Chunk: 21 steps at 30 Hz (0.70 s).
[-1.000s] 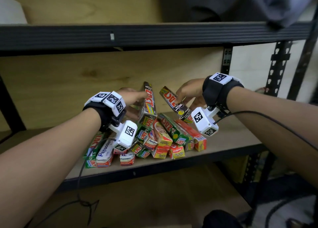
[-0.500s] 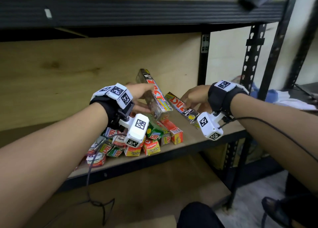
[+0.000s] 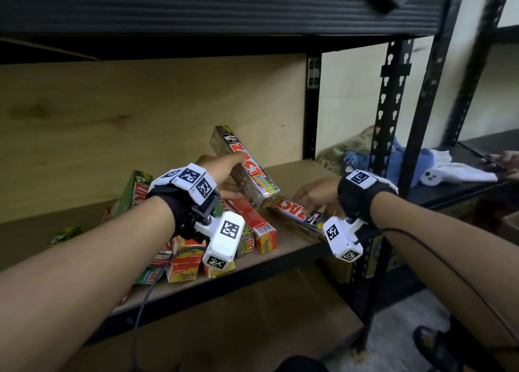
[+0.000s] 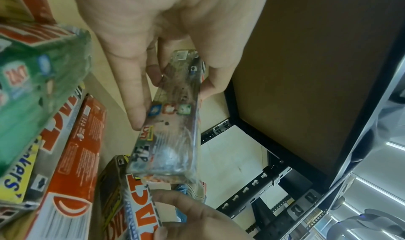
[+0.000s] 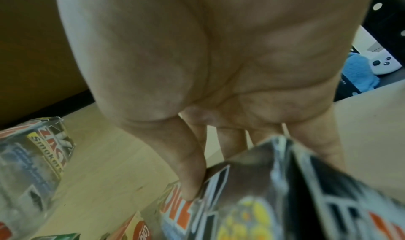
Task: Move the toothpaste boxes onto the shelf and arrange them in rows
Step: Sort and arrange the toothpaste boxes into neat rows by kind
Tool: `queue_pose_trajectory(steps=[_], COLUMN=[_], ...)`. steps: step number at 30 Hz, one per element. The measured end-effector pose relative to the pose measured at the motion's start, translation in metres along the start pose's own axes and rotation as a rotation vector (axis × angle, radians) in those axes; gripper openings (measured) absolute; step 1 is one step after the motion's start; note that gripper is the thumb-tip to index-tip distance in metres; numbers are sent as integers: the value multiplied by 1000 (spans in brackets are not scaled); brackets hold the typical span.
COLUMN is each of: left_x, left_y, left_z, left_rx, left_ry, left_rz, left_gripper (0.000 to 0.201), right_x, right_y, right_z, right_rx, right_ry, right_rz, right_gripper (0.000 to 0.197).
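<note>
A heap of toothpaste boxes (image 3: 196, 256) lies on the wooden shelf (image 3: 295, 172), mostly red, yellow and green. My left hand (image 3: 224, 175) grips a silver Zact box (image 3: 244, 166) tilted up above the heap; in the left wrist view its fingers (image 4: 136, 94) and thumb pinch that silver Zact box (image 4: 173, 122) by its sides. My right hand (image 3: 314, 197) holds a second silver Zact box (image 3: 297, 214) low on the shelf's right part, thumb (image 5: 188, 174) and fingers round its far end (image 5: 263, 191). A green Zact box (image 3: 134, 194) leans behind my left wrist.
A black metal upright (image 3: 313, 105) closes the shelf's right end, with a perforated post (image 3: 390, 113) beyond. An upper shelf beam (image 3: 196, 9) hangs overhead. Cloths and a white soft toy (image 3: 438, 175) lie on a dark surface to the right. A cable (image 3: 146, 301) trails from my left wrist.
Both hands carried their Zact boxes rightward away from the heap. The right hand lowered its box down to the shelf; the left still holds its box raised and tilted.
</note>
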<state>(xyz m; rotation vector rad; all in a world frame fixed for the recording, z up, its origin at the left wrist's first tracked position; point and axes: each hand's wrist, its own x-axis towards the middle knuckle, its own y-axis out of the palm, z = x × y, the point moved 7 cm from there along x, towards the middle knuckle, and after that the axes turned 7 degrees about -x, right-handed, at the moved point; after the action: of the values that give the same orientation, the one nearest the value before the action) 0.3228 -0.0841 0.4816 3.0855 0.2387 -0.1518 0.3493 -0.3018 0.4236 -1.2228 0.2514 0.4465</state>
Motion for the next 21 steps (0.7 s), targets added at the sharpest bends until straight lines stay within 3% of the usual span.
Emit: queue_pose_trajectory(steps=[4, 10, 14, 21], left_x=[7, 13, 14, 13], left_y=[2, 4, 3, 4], left_z=[4, 8, 9, 12], left_rx=[-17, -29, -49, -106], left_ry=[-3, 7, 14, 16], left_rz=[-1, -2, -13, -6], left_gripper=[22, 21, 18, 32], right_x=[4, 12, 18, 24], right_y=[-8, -14, -12, -17], right_z=[1, 1, 1, 4], right_rx=[20, -56, -197, -321], right_ry=[-79, -145, -156, -182], right_rz=[-79, -268, -264, -193], right_gripper=[51, 37, 54, 54])
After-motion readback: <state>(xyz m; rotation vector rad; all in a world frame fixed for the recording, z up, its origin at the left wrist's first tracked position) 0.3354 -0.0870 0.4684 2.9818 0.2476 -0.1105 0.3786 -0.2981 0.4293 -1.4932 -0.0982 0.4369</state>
